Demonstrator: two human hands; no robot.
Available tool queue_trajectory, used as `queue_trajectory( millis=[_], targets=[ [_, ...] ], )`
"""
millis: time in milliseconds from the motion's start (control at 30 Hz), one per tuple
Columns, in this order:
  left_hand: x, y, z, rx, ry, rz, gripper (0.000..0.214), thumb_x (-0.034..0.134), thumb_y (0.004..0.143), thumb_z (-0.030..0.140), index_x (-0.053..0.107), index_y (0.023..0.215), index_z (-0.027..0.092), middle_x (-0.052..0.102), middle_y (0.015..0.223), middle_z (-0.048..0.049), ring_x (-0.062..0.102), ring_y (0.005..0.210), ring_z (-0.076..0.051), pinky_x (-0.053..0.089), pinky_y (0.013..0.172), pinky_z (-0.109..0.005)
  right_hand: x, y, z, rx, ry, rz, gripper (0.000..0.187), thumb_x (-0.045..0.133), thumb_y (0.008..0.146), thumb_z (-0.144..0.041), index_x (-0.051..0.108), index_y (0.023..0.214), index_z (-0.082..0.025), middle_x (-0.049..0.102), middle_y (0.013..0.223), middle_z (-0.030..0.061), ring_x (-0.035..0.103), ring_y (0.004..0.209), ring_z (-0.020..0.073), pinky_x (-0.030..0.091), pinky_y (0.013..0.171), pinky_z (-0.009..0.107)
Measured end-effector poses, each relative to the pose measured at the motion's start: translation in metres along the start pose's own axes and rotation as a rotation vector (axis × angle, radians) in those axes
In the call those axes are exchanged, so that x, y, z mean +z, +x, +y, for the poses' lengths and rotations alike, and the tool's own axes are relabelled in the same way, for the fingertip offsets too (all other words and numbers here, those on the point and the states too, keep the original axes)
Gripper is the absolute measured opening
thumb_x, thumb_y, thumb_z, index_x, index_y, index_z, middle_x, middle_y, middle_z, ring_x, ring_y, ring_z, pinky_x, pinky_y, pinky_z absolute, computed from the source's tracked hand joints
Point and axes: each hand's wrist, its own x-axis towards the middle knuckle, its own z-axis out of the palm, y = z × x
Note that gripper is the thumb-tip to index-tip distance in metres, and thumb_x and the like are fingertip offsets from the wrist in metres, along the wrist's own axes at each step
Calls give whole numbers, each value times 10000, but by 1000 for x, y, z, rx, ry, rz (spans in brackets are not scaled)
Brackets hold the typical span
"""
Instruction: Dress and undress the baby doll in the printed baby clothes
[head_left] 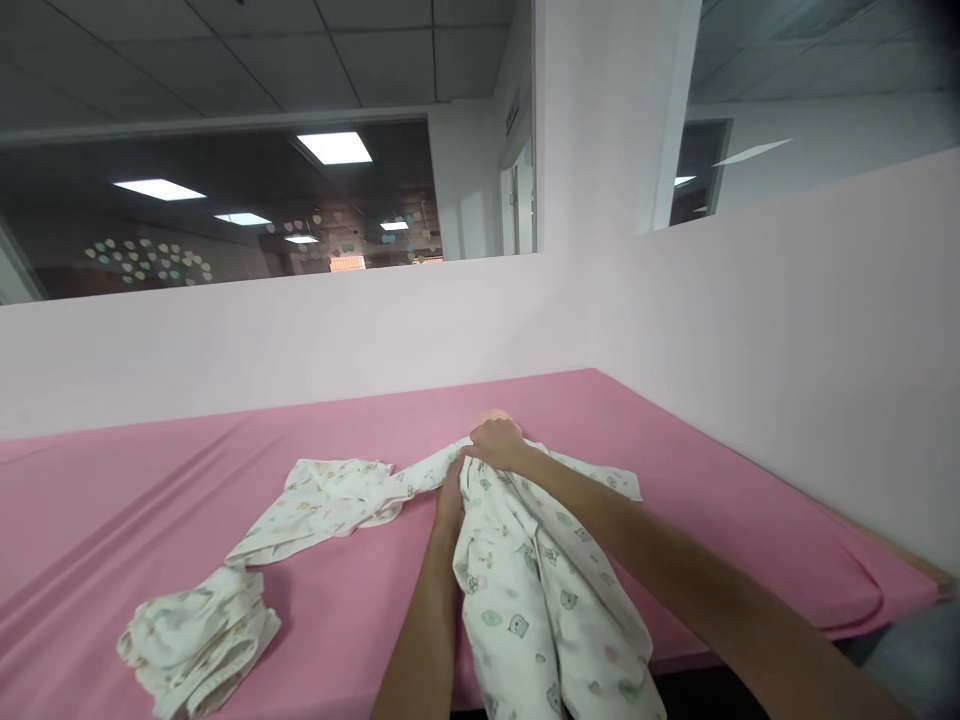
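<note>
a long white garment lies toward the near side of a pink-covered worktop, spread between a person's forearms and running down toward the viewer. its cloth is soft and creased, printed with scattered small green animal faces, hearts and leaf-like shapes, with a deep fold down the middle. the right hand is at its top, fingers curled over and closed on the bunched cloth. the left hand sits just beside it, against the garment's left edge; its fingers are mostly covered, so how far open they are, and whether they grip, cannot be told. a rounded pinkish thing shows just beyond the right hand, mostly covered and hard to identify. printed white sleeves stretch out to either side, the right one partly hidden by the forearm. the left one meets a flat printed cloth; where one ends is unclear. nearer, a crumpled printed bundle touches that cloth. the picture's bottom edge cuts off the garment's lower end.
</note>
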Motion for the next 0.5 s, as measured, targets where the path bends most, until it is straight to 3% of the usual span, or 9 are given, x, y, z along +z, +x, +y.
queue_trajectory(
  millis=[167,267,367,500],
  targets=[
    [-4,4,-2,-11,9,41,53,615,785,133,664,805,132,715,887,-79,598,1084,-226,422,982,-278,8,-16,-3,26,52,112,518,334,948,-537,665,850,-151,683,870,113,614,840,223,389,811,341],
    [-4,3,-5,-43,-4,3,102,627,795,205,665,839,121,715,840,-80,636,998,-236,458,940,-305,9,-44,2,38,75,190,415,328,975,-422,640,893,-162,662,966,102,558,968,214,323,925,342],
    [-3,1,-8,-69,-23,-64,166,638,790,259,666,836,101,715,816,-94,660,930,-248,483,901,-327,14,-76,20,97,110,238,371,334,971,-376,624,861,-172,637,994,89,508,1010,219,305,931,353],
    [-2,-2,-9,-62,-39,-119,245,686,753,312,683,891,109,724,849,-92,668,919,-254,487,897,-328,23,-97,47,254,451,219,382,419,903,-454,569,674,-188,608,898,44,500,950,209,333,886,352]
  ],
)
